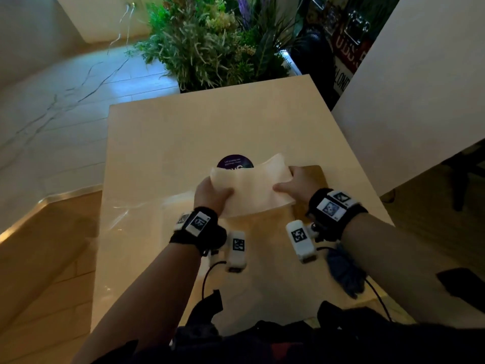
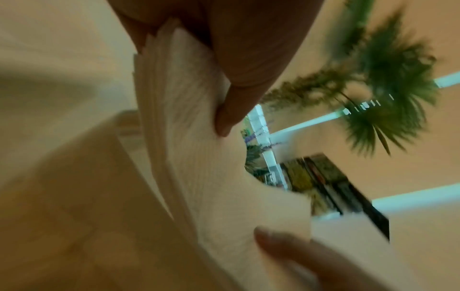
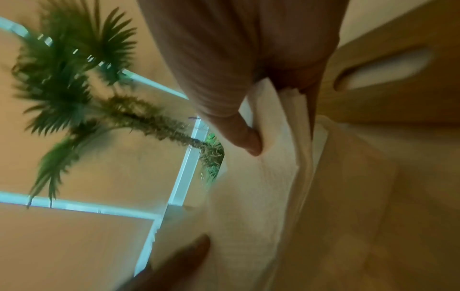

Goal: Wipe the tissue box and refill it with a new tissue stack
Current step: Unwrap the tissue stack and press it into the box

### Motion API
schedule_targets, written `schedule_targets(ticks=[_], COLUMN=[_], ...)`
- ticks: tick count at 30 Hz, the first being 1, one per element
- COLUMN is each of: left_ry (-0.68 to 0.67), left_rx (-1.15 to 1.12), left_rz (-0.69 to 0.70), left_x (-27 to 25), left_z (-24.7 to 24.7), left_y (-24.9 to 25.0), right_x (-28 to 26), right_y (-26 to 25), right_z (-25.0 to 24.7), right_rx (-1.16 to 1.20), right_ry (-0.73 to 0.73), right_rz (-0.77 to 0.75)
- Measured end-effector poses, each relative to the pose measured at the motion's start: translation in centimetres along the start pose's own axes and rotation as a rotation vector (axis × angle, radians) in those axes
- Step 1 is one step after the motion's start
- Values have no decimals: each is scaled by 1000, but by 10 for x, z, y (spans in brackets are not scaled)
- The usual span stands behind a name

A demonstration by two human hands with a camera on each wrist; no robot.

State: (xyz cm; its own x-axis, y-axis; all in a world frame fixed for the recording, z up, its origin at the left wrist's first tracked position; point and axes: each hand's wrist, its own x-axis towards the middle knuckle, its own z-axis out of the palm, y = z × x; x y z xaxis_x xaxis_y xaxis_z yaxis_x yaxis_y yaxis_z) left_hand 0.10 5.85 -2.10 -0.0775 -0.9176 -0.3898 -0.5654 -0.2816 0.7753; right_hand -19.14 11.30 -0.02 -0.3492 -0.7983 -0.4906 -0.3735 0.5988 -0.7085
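A pale tissue stack (image 1: 252, 187) hangs bowed above the table, held at both ends. My left hand (image 1: 212, 193) grips its left end, thumb on top. My right hand (image 1: 296, 185) grips the right end the same way. In the left wrist view my thumb (image 2: 229, 110) presses the layered tissue stack (image 2: 199, 157). The right wrist view shows my thumb (image 3: 248, 141) on the tissue stack (image 3: 261, 187) and a brown wooden tissue box part (image 3: 383, 110) with an oval slot. That wooden tissue box part (image 1: 319, 177) lies on the table, partly hidden behind my right hand.
The light wooden table (image 1: 183, 132) carries a round purple sticker (image 1: 235, 161) beyond the stack, a clear plastic wrapper (image 1: 136, 208) at the left and a blue cloth (image 1: 343, 271) near my right forearm. A potted plant (image 1: 210, 43) stands past the far edge.
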Motion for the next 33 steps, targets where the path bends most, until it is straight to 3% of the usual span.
schedule_targets(ticks=[2, 9, 16, 18, 23, 26, 29, 31, 33], left_ry=[-5, -85, -202, -228, -134, -44, 11, -111, -313], left_rx=[207, 461, 644, 691, 875, 921, 907, 952, 1105], left_rz=[56, 59, 142, 148, 240, 371, 548, 652, 668], left_x=[6, 19, 29, 29, 21, 13, 9, 8, 9], left_z=[11, 30, 46, 46, 31, 12, 9, 18, 30], left_y=[12, 20, 18, 22, 29, 30, 27, 23, 16], right_x=[9, 26, 41, 41, 35, 26, 25, 28, 33], right_y=[-5, -13, -8, -8, -9, -9, -9, -9, -5], right_z=[2, 18, 41, 43, 26, -10, -36, -36, -23], right_rx=[-110, -625, -779, -865, -951, -874, -689, -756, -934], right_ry=[22, -44, -166, -138, -163, -108, -20, -124, -242], right_rz=[-37, -149, -198, -213, -218, -362, -690, -836, -874])
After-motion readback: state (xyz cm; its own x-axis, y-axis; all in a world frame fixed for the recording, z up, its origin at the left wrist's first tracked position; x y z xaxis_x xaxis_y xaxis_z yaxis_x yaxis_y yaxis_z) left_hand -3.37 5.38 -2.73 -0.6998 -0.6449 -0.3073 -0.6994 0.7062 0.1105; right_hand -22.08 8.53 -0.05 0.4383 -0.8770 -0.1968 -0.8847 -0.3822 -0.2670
